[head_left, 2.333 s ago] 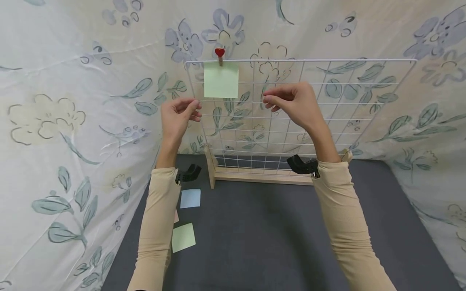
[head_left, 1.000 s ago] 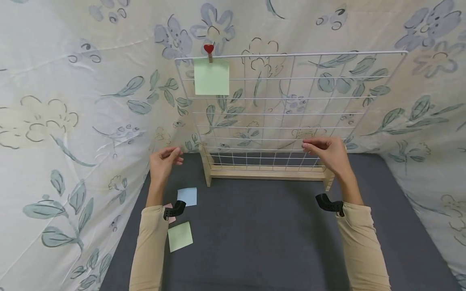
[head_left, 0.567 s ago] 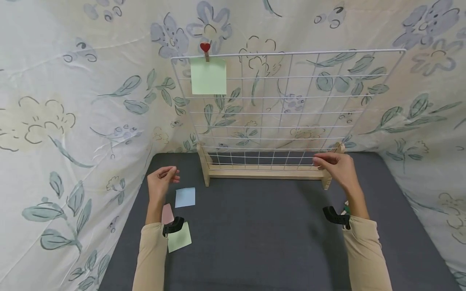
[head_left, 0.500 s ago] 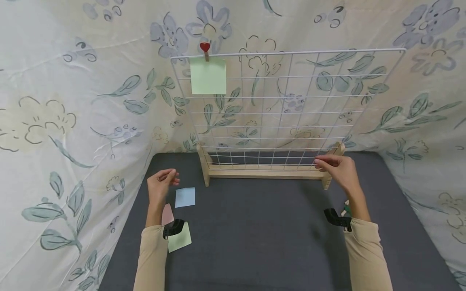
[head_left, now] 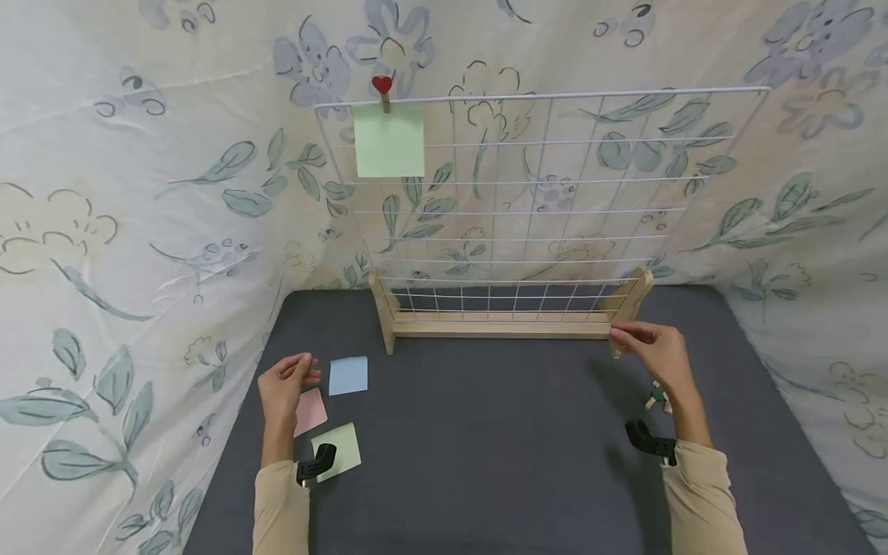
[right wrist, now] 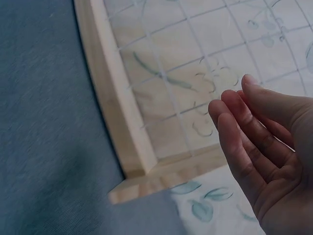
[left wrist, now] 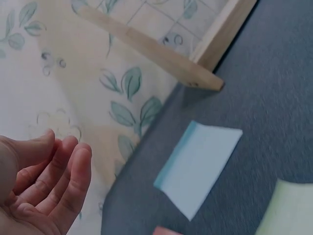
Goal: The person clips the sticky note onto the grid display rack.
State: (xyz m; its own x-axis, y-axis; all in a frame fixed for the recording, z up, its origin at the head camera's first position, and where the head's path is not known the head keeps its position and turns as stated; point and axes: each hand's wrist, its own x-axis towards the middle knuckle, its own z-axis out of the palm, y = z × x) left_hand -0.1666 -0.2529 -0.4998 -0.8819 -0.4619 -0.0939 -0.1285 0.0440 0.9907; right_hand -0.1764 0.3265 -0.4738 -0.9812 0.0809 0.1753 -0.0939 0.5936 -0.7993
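Note:
My left hand (head_left: 286, 393) hovers above the dark table's left side, fingers loosely curled with nothing between them. Close to it lie a blue sticky note (head_left: 348, 375), a pink note (head_left: 310, 411) and a yellow-green note (head_left: 340, 451), the last partly covered by the wrist camera. In the left wrist view, the blue note (left wrist: 203, 166) is apart from the fingers. My right hand (head_left: 662, 358), also holding nothing, is in the air by the rack's right foot. Small clothespins with green on them (head_left: 656, 397) lie beside the right wrist, partly hidden.
A white wire grid rack (head_left: 541, 212) stands at the back in a wooden base (head_left: 486, 330). At its top left a clothespin with a red heart (head_left: 383, 86) clips a light green note (head_left: 390, 146). Floral cloth (head_left: 104, 193) hangs around the table (head_left: 486, 447).
Both hands have come down from the rack toward the table and spread apart. The green note stays clipped at the top left. The pink note and small clothespins have come into sight.

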